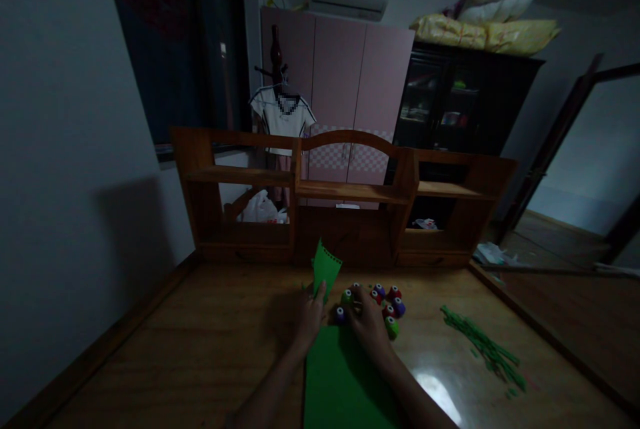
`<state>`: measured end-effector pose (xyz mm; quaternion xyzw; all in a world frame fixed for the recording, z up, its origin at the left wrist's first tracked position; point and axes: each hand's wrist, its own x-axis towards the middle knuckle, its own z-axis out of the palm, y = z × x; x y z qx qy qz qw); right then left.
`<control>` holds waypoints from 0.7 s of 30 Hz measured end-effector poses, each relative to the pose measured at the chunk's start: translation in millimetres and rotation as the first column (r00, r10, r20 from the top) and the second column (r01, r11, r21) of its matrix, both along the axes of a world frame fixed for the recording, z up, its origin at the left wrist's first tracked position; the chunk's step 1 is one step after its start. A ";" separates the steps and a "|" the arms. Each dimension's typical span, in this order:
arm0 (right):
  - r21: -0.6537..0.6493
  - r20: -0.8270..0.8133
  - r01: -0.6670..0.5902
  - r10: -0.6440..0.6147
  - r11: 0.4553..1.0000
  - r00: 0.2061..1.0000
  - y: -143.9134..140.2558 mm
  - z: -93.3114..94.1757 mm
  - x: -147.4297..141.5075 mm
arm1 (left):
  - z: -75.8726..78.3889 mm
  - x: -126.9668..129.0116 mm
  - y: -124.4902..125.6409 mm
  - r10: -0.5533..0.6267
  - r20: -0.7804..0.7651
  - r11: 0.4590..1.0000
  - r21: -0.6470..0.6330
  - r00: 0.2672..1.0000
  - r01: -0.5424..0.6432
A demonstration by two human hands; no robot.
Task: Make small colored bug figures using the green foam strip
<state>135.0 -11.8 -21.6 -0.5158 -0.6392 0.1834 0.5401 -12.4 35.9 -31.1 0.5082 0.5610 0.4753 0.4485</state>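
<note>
My left hand pinches a small green paper piece with a punched, notched edge and holds it upright above the desk. My right hand rests on a cluster of several small round paper punches in red, purple and green; its fingers press on one near the green punch. Whether it grips that punch is hidden by the fingers. A large green paper sheet lies flat under both wrists on the wooden desk.
A pile of thin green paper strips lies at the right of the desk. A wooden shelf unit stands along the desk's far edge. Behind are a pink wardrobe, a dark cabinet, and a wall at left.
</note>
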 end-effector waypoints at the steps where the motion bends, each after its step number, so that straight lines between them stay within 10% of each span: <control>1: -0.001 -0.005 0.005 -0.005 1.000 1.000 0.3 -0.8 0.3 | 1.7 0.2 -0.7 0.002 0.000 1.000 -0.012 1.000 -0.002; 21: -0.082 0.292 0.019 0.006 0.996 0.956 13.1 -19.9 7.3 | 7.4 -2.2 -4.5 0.006 0.108 1.000 0.023 0.994 -0.009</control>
